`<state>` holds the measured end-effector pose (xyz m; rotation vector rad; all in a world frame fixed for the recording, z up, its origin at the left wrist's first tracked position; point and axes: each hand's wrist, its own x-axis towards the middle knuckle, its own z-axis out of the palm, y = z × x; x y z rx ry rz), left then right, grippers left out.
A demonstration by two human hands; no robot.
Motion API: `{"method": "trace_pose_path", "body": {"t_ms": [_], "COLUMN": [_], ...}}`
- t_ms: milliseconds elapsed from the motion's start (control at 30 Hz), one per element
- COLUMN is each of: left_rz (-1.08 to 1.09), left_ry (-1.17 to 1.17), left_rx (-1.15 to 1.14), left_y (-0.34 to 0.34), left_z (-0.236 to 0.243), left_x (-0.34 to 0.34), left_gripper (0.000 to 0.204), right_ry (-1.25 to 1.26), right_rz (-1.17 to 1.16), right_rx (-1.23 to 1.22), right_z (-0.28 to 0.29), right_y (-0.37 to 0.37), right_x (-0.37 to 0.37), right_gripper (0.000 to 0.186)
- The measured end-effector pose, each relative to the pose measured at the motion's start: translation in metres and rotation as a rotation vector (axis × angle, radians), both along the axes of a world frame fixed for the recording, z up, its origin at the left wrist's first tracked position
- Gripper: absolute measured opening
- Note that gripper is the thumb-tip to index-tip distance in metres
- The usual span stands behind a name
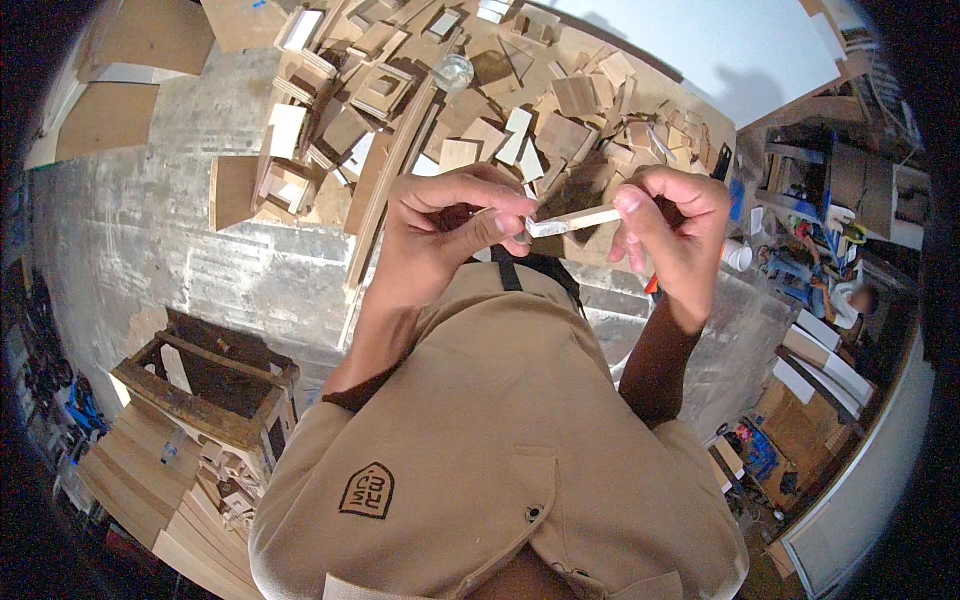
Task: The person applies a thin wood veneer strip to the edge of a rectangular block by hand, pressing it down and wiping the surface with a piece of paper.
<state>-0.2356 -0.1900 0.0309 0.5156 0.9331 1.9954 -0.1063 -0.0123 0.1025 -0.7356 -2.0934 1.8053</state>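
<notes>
head view: the step in hand looks like handling one strip (578,219), held up between two hands. the right hand (672,225) pinches its right end; the left hand's (435,225) fingertips sit narrow at its other end, whether gripping i cannot tell. the next move likely calls for a steady pinch. one crate (185,403), one white cup (738,256); offcuts (574,97) too jumbled to count.

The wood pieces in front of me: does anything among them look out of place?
Yes, the clear round container looks odd: it sits among the jumbled wood pieces, which are opaque and mostly angular. I can make out no spill there.
</notes>
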Motion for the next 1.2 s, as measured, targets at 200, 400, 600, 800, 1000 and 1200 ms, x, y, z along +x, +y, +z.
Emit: {"method": "trace_pose_path", "body": {"t_ms": [200, 400, 600, 800, 1000, 1200], "left_rz": [-0.044, -0.039, 0.033, 0.058, 0.129, 0.186], "left_ry": [-0.011, 0.001, 0.032, 0.049, 0.122, 0.186], "left_rx": [-0.055, -0.050, -0.096, -0.040, -0.058, -0.080], "left_y": [0.001, 0.003, 0.005, 0.009, 0.009, 0.010], "left_z": [0.005, 0.009, 0.008, 0.008, 0.012, 0.017], "left_x": [0.005, 0.006, 0.009, 0.006, 0.009, 0.011], "left_gripper": [0.013, 0.013, 0.020, 0.039, 0.039, 0.037], "right_ry": [0.004, 0.032, 0.012, -0.001, -0.005, -0.019], "right_rz": [-0.010, -0.040, -0.081, -0.054, -0.020, -0.027], "right_rx": [0.008, 0.055, 0.036, 0.057, 0.068, 0.098], "right_z": [-0.002, -0.003, 0.000, 0.003, 0.003, 0.005], "right_y": [0.001, -0.001, -0.003, 0.000, 0.003, 0.003], "right_x": [0.002, 0.005, 0.006, 0.009, 0.011, 0.014], "right_gripper": [0.025, 0.023, 0.023, 0.026, 0.025, 0.023]}}
